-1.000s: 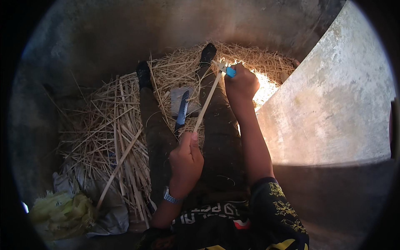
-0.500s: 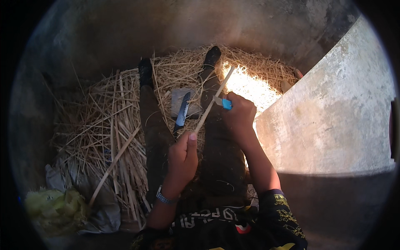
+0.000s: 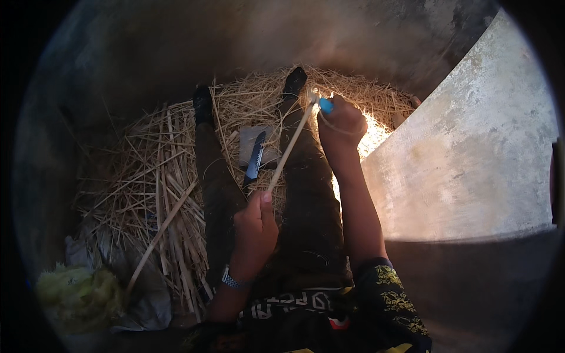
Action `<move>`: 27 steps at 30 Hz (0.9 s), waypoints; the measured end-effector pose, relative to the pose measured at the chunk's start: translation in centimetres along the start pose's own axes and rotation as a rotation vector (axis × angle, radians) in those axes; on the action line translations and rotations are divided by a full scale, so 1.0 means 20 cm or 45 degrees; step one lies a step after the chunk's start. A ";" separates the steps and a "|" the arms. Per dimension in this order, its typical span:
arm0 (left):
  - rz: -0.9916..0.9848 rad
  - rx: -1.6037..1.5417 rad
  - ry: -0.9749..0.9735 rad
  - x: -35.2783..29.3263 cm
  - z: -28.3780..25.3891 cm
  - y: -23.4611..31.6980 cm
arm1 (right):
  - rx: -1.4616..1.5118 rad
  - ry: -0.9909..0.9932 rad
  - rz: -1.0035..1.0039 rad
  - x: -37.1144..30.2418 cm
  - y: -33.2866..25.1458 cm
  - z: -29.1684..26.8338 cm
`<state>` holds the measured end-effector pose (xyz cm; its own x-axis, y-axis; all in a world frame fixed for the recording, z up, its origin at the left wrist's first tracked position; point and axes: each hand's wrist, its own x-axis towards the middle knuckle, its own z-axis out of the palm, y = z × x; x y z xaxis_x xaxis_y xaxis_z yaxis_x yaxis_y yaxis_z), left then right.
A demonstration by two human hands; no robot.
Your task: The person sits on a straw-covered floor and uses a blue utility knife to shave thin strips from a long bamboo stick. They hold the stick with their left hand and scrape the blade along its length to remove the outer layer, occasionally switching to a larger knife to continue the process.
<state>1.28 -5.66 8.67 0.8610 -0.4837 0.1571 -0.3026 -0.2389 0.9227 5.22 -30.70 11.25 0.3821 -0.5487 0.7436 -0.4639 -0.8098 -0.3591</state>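
Note:
My left hand [image 3: 256,220] is closed around the lower end of a pale thin stick [image 3: 289,150], which slants up and to the right over my legs. At the stick's far end, my right hand [image 3: 342,120] grips a knife with a bright blue handle [image 3: 325,106]. Its blade lies against or very near the stick's tip, where glare hides the exact contact. A second knife [image 3: 255,157], with a dark blade and toothed edge, rests between my legs, partly over a grey block [image 3: 269,154].
Straw-like shavings [image 3: 253,97] cover the floor around my feet. Many split sticks [image 3: 176,235] lie in a heap on the left. A yellow-green bundle [image 3: 79,294] sits at the lower left. A grey wall [image 3: 465,153] rises close on the right.
My right hand has moved the blue-handled knife away from me along the stick, from around its upper middle to its far tip. The left hand has kept its hold, shifting slightly.

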 end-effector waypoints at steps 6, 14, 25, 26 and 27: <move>0.033 0.044 -0.108 -0.03 -0.05 0.02 | 0.212 -0.121 0.504 0.23 0.01 -0.26; -0.298 -0.570 -0.376 0.03 -0.03 -0.02 | 0.432 -0.171 -0.315 -0.43 -0.10 -0.19; -0.507 -0.925 -0.546 0.06 -0.06 -0.03 | 0.408 -0.237 -0.370 -0.45 -0.08 -0.22; -0.496 -0.927 -0.552 0.05 -0.05 -0.04 | 0.392 -0.246 -0.351 -0.45 -0.08 -0.22; -0.486 -0.928 -0.558 0.05 -0.04 -0.05 | 0.378 -0.254 -0.333 -0.46 -0.08 -0.22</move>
<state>2.77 -5.27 8.17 0.5730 -0.7916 -0.2124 0.4284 0.0683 0.9010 -1.15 -23.50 7.50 0.6165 -0.3231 0.7180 -0.0927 -0.9354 -0.3413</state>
